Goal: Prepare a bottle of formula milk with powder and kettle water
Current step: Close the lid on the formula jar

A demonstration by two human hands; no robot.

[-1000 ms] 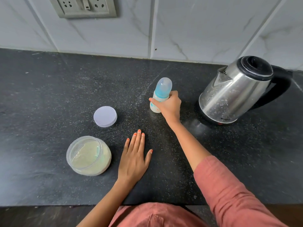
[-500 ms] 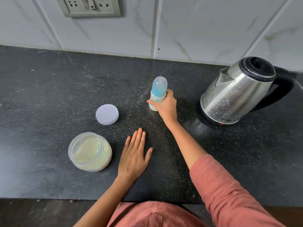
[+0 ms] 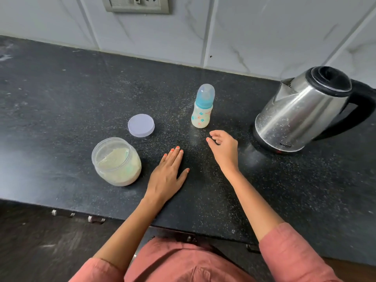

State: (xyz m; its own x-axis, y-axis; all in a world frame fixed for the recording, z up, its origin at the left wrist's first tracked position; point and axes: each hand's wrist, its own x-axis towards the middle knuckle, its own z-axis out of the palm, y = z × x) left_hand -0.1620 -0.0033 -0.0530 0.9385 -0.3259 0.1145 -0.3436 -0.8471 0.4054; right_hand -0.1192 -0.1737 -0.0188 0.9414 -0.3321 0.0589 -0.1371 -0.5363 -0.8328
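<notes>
One baby bottle (image 3: 202,110): upright, milky body, blue collar, clear cap on; it stands free near the middle of the desk (image 3: 61,98), touched by neither hand. One steel kettle (image 3: 301,117): black top and handle, seated on its base at 3 o'clock of the bottle, well apart. One round lid (image 3: 141,125): lying flat at 8 o'clock of the bottle. One clear powder jar (image 3: 117,161): uncovered, part-filled with pale powder, at 7 o'clock of the lid. One socket plate (image 3: 136,4): on the tiled wall at 12 o'clock. Two hands, both arms in pink sleeves. Left hand (image 3: 166,178): palm down on the desk at 3 o'clock of the jar, fingers straight and together, thumb spread; grip wide, holding nothing. Right hand (image 3: 223,149): at 5 o'clock of the bottle, near but apart from it, fingers loosely curled; grip half open, empty. Whether it touches the desk cannot be told.
</notes>
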